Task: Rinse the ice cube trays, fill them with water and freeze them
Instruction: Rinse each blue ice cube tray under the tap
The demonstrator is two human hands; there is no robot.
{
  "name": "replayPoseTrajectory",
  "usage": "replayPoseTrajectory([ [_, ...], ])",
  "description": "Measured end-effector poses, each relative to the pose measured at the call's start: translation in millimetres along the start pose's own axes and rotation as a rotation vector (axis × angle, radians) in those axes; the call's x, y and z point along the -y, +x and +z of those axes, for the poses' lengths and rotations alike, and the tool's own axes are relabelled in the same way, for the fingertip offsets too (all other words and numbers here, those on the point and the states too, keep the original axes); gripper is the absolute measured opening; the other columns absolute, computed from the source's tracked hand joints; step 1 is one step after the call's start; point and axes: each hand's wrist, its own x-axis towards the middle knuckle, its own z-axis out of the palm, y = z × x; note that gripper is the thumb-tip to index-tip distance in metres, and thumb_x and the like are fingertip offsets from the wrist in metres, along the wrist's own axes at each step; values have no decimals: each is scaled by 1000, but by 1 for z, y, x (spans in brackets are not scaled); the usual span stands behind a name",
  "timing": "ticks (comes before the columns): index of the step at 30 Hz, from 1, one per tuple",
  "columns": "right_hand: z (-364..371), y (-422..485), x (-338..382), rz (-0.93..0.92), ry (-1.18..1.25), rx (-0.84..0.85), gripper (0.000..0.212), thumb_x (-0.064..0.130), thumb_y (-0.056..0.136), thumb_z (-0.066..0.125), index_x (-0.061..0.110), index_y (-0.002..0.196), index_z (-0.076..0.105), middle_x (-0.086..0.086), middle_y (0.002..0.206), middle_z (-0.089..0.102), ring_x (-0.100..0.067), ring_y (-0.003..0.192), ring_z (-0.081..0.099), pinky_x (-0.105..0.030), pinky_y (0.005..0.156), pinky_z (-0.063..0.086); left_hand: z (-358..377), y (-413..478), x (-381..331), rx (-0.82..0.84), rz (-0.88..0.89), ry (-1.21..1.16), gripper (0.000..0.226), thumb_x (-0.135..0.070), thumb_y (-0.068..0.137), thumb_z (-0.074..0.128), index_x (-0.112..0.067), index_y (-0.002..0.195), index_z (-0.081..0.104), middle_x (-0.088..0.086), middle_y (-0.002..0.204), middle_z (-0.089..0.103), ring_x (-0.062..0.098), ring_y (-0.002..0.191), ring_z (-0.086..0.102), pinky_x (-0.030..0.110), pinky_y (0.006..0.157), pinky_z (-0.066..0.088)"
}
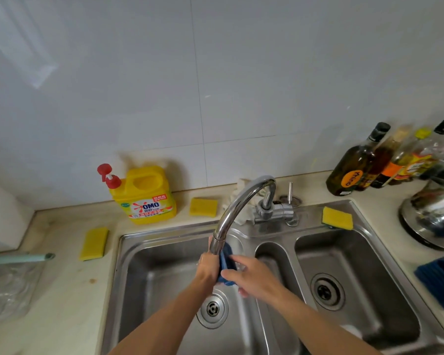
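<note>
A dark blue ice cube tray (226, 262) is held on edge over the left basin of the steel double sink (149, 254), right under the spout of the curved chrome faucet (237, 208). My left hand (207, 266) grips its left side and my right hand (251, 274) grips its right side and lower end. Much of the tray is hidden between my hands. A second blue ice cube tray (438, 283) lies on the counter right of the sink.
A yellow detergent jug (142, 198) stands behind the sink, with yellow sponges (94, 243) (203, 207) (337, 217) around it. Bottles (356, 165) and a steel pot (432, 216) crowd the right counter. A clear container (8, 285) sits at left.
</note>
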Motion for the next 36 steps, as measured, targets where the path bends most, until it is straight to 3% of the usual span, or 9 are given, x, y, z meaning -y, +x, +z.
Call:
replayPoseTrajectory([
  [5,12,4,9,4,42,13,35,45,80,67,40,114,68,7,94,76,-1,53,62,-19,55,52,-17,-3,-6,-24,64,68,74,-67,101,27,-15,88,78,14,88,75,30,84,71,43,83,57],
  [10,-7,7,7,-1,-96,-56,58,51,88,57,32,143,56,8,131,63,-14,102,69,-38,96,56,-38,7,0,-65,57,193,81,-75,96,26,-7,100,70,17,97,72,26,84,68,40,81,56],
  [12,-33,8,-4,26,-162,-33,64,53,91,55,28,149,51,8,121,68,-10,90,70,-35,91,58,-49,11,7,-27,-21,135,82,-76,95,28,-4,111,64,22,106,70,30,90,69,44,85,58],
  [14,-55,7,-17,77,-172,28,61,49,89,59,28,146,53,10,97,67,-6,68,67,-28,70,61,-53,12,9,12,-76,21,81,-77,94,31,-5,118,59,23,111,69,34,96,70,43,82,60],
  [16,-65,3,-28,118,-163,27,68,45,85,63,27,149,48,9,101,66,-8,71,66,-23,59,57,-46,12,6,39,-64,34,79,-77,94,33,-6,113,62,21,108,70,36,100,70,44,86,59],
  [20,-70,-6,-43,117,-265,-11,77,47,79,63,27,151,42,0,130,64,-16,102,64,-26,73,51,-24,14,7,68,3,157,51,-49,105,39,-4,105,63,20,100,69,30,90,65,50,97,54],
  [23,-77,-19,-56,107,-329,-34,49,36,76,65,24,122,55,-1,114,65,-16,95,65,-38,79,58,-22,15,12,129,-16,92,38,-34,106,38,-4,112,61,18,100,70,29,88,65,46,88,56],
  [29,-101,-54,-110,168,-622,-64,64,18,83,71,16,140,42,-6,137,42,-28,120,55,-37,96,49,-25,10,15,144,-47,-158,51,-50,103,35,-10,115,64,14,87,78,32,78,75,43,69,59],
  [36,-108,-103,-177,215,-802,26,75,11,86,69,24,149,32,2,148,39,-21,122,49,-36,99,46,-9,2,17,165,-37,-304,46,-52,101,49,-14,124,59,18,101,76,42,93,74,52,74,60],
])
